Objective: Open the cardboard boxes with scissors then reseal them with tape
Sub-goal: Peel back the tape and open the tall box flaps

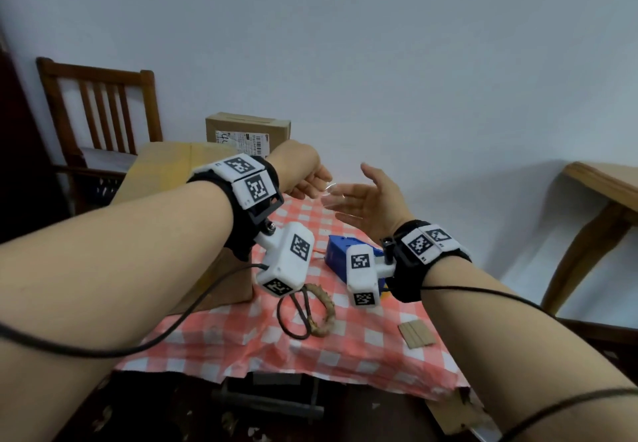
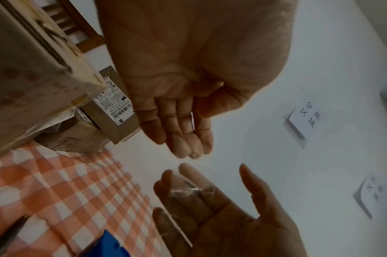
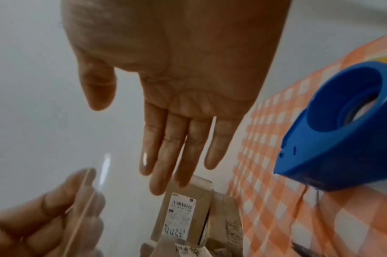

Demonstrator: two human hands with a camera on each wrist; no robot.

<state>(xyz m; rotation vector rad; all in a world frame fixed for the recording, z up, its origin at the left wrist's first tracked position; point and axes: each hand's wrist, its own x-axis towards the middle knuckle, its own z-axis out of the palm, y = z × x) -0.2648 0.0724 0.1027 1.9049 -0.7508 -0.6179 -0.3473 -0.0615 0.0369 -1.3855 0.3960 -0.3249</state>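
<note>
Above, my two hands are raised over a bench (image 1: pixel 345 345) covered in red-checked cloth, with a strip of clear tape (image 1: pixel 340 200) strung between them. Behind the bench stands a wooden chair (image 1: pixel 100 113). At the bench's far left sits a large cardboard box (image 1: pixel 162 172), and behind it a smaller labelled box (image 1: pixel 247 132) against the wall. My left hand (image 1: pixel 303 174) has its fingers loosely curled, the tape's end seemingly stuck to its fingertips (image 2: pixel 194 146); whether it pinches the strip I cannot tell. My right hand (image 1: pixel 371 200) is spread, palm up, the tape lying across its fingers (image 2: pixel 188 187). Below the hands lie a blue tape dispenser (image 1: pixel 340 255), scissors (image 1: pixel 303 307) with wrapped handles, and a small cardboard scrap (image 1: pixel 416 334).

The step in hand appears to be readying a cut strip for resealing. To do it well I should keep the strip taut and untwisted, adhesive side clear of itself, then lay it along a box seam. The tape's long axis runs roughly left to right between the hands, one end towards each.
</note>
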